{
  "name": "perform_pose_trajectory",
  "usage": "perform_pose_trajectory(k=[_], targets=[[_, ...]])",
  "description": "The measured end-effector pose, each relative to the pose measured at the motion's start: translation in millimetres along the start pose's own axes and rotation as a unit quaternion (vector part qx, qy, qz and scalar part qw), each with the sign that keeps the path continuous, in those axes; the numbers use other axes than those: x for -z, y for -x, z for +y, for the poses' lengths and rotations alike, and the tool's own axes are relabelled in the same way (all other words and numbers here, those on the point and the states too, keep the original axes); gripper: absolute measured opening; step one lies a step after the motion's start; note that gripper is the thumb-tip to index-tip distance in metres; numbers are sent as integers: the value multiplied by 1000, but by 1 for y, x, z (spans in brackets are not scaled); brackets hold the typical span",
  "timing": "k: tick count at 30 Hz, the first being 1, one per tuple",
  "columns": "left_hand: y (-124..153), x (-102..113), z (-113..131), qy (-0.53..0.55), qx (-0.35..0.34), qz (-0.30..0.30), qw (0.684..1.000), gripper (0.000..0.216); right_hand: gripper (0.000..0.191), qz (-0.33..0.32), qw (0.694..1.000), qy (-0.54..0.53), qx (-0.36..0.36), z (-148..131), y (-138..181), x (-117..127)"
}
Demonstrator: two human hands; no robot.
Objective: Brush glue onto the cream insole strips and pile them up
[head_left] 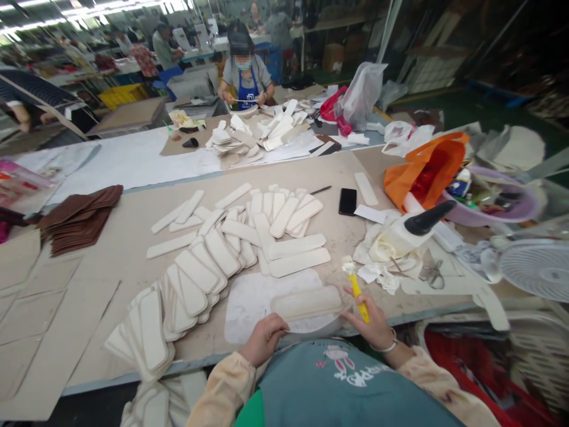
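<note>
My right hand (372, 320) grips a yellow-handled brush (358, 293), its head up and coated with white paste. The thumb of that hand lies near the right end of a thin pale strip (317, 325), which bows along the table's front edge. At the strip's left end, my left hand (265, 339) is closed with fingertips pinched on it. Just beyond lies a beige rounded panel (306, 302) on a white sheet (249, 296). To the left and behind, many cream rounded panels (195, 281) lie fanned out in overlapping rows.
On the right stand a white bottle with a black tip (400, 237), scissors (432, 274), a phone (347, 201), an orange bag (422, 169), a purple basin (502, 196) and a white fan (537, 267). Brown pieces (82, 216) are stacked left. A co-worker (246, 71) sits opposite.
</note>
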State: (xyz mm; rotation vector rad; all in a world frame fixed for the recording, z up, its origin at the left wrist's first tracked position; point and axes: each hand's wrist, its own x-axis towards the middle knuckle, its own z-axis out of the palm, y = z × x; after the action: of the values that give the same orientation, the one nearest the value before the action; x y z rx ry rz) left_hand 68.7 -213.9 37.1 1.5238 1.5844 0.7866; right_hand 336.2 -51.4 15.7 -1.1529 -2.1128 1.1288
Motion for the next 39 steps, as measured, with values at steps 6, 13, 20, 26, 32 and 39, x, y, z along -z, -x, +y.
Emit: perform_pose_trajectory(k=[6, 13, 20, 26, 32, 39], targets=[[-5, 5, -6, 7, 27, 10, 1000, 22, 33, -69, 982, -157, -74, 1, -2, -1], [-7, -17, -46, 152, 245, 133, 948, 25, 29, -21, 998, -14, -59, 14, 14, -11], [-35, -21, -72, 8, 340, 199, 919, 26, 23, 22, 993, 117, -12, 25, -18, -32], [-49, -18, -83, -42, 367, 175, 913, 28, 14, -1, 980, 197, -5, 38, -30, -46], [-51, -19, -86, -69, 387, 136, 909, 32, 13, -21, 975, 220, 1, 43, -29, -52], [-54, -17, -88, -93, 397, 103, 907, 25, 10, -2, 970, 243, 32, 50, -29, -55]])
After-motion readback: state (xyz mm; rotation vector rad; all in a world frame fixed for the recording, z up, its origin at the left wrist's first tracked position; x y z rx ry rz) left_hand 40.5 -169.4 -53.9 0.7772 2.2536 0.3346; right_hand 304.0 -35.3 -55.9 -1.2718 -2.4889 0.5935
